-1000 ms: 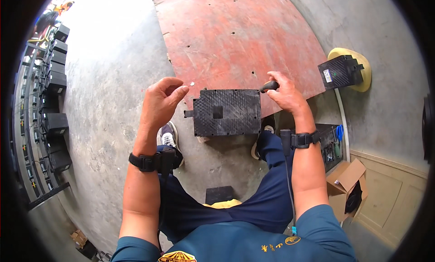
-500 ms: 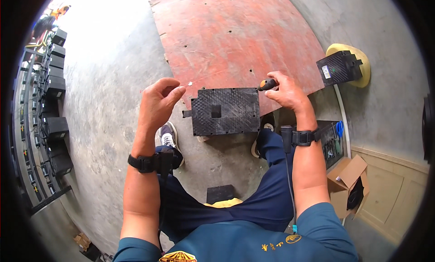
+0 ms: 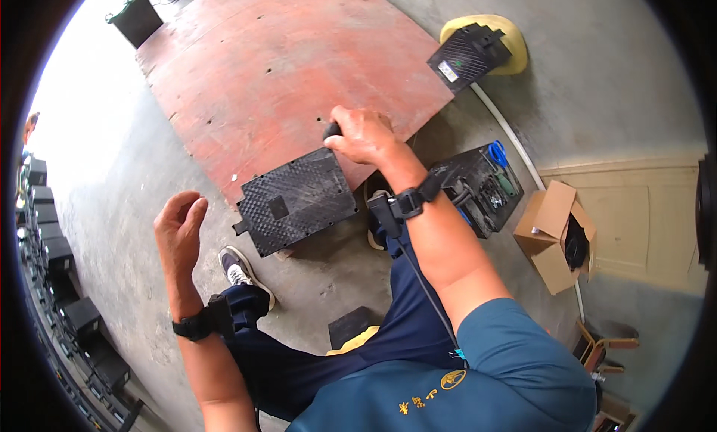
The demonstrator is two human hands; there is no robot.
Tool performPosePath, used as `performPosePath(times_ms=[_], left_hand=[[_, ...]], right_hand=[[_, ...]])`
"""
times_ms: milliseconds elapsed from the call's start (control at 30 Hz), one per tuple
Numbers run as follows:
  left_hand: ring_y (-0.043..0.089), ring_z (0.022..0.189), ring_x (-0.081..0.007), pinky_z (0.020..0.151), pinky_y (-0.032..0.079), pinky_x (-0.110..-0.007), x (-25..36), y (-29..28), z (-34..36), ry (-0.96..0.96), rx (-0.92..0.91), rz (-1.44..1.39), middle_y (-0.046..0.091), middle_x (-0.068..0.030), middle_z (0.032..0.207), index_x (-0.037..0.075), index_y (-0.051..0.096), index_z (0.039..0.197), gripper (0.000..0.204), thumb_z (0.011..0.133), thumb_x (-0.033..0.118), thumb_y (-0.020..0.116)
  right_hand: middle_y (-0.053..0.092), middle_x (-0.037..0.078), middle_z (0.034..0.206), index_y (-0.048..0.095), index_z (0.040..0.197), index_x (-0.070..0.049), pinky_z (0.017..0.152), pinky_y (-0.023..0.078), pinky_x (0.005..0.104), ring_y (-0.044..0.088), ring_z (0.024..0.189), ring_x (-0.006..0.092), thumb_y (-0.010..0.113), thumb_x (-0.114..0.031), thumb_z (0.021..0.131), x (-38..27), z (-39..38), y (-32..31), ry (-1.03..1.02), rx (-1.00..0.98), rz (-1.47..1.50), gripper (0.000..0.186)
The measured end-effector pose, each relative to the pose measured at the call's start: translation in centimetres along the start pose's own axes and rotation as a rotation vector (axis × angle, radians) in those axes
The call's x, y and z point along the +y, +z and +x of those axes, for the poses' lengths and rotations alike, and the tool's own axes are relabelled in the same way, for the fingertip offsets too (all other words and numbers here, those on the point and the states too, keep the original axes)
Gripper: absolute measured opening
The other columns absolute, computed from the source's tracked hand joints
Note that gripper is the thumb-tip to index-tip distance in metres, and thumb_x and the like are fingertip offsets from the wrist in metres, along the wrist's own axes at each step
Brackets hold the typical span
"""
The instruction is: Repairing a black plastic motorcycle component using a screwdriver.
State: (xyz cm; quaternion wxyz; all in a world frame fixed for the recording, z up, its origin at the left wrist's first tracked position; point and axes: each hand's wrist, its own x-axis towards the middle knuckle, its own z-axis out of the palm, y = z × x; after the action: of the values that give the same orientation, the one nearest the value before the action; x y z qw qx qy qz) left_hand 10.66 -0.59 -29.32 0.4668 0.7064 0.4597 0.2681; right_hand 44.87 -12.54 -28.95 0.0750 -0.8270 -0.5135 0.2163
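Note:
A black ribbed rectangular case (image 3: 314, 189) with screws along its rim and a square recess lies flat at the near edge of the red board. My right hand (image 3: 366, 137) is closed round a dark-handled screwdriver (image 3: 331, 131) just above the case's far right corner; the shaft cannot be seen. To the left of the case, my left hand (image 3: 179, 230) hangs in the air with loosely curled fingers and a small gap at the thumb. Nothing shows in it, and it does not touch the case.
A tool tray (image 3: 482, 197) with blue-handled scissors (image 3: 497, 153) sits to the right, beside an open cardboard box (image 3: 556, 234). Another black case (image 3: 469, 55) rests on a yellow stool (image 3: 515, 40). Black boxes (image 3: 60, 260) line a rack at the left.
The view has turned rightward, so the case now appears tilted and farther left. My right hand has brought the screwdriver from beside the case to over its corner. My left hand sits farther from the case.

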Motion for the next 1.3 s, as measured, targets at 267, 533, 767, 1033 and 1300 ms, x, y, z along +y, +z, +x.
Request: performPosePath(times_ms=[267, 533, 767, 1033, 1300], left_hand=[[0.065, 0.086, -0.0114, 0.078, 0.053, -0.026, -1.0, -0.6, 0.3, -0.001, -0.024, -0.012, 0.071, -0.0065, 0.092, -0.004, 0.069, 0.107, 0.023, 0.093, 0.014, 0.074], [0.065, 0.085, -0.011, 0.078, 0.052, -0.026, -1.1, -0.4, 0.3, -0.002, -0.01, -0.047, 0.071, -0.0057, 0.092, -0.004, 0.07, 0.106, 0.022, 0.094, 0.014, 0.074], [0.063, 0.081, -0.0092, 0.073, 0.051, -0.024, -0.1, -0.5, 0.1, 0.006, 0.004, -0.008, 0.07, -0.0043, 0.089, -0.004, 0.07, 0.103, 0.017, 0.093, 0.009, 0.072], [0.063, 0.081, -0.0086, 0.072, 0.051, -0.024, 0.8, 0.1, -0.2, -0.017, 0.033, -0.054, 0.072, -0.0048, 0.089, -0.004, 0.071, 0.103, 0.021, 0.091, 0.012, 0.076], [0.064, 0.085, -0.0093, 0.077, 0.053, -0.024, 0.9, -0.3, -0.4, -0.039, 0.027, -0.036, 0.072, -0.0049, 0.093, -0.004, 0.071, 0.107, 0.023, 0.091, 0.013, 0.076]], right_hand=[[0.069, 0.01, 0.118, 0.063, 0.125, -0.014, 0.097, 0.05, 0.0466, 0.064, 0.112, 0.0338, 0.063, -0.021, 0.087, 0.9, 0.5, 2.1, -0.17, 0.115, 0.097, 0.038], [0.07, 0.013, 0.116, 0.064, 0.111, -0.008, 0.091, 0.053, 0.0459, 0.065, 0.112, 0.034, 0.069, -0.028, 0.09, -0.2, 0.4, 0.2, -0.01, 0.018, 0.046, 0.029], [0.07, 0.013, 0.112, 0.065, 0.116, -0.011, 0.092, 0.052, 0.0468, 0.067, 0.107, 0.0354, 0.065, -0.022, 0.088, 0.9, 1.3, 3.1, -0.219, 0.207, 0.138, 0.029], [0.072, 0.013, 0.111, 0.066, 0.116, -0.013, 0.09, 0.052, 0.0454, 0.067, 0.106, 0.0336, 0.069, -0.028, 0.087, 0.2, 0.3, 1.0, -0.092, 0.103, 0.114, 0.033], [0.072, 0.009, 0.112, 0.065, 0.117, -0.013, 0.092, 0.051, 0.0468, 0.066, 0.11, 0.0317, 0.069, -0.028, 0.087, 0.7, 1.1, 1.7, -0.057, 0.071, 0.073, 0.034]])
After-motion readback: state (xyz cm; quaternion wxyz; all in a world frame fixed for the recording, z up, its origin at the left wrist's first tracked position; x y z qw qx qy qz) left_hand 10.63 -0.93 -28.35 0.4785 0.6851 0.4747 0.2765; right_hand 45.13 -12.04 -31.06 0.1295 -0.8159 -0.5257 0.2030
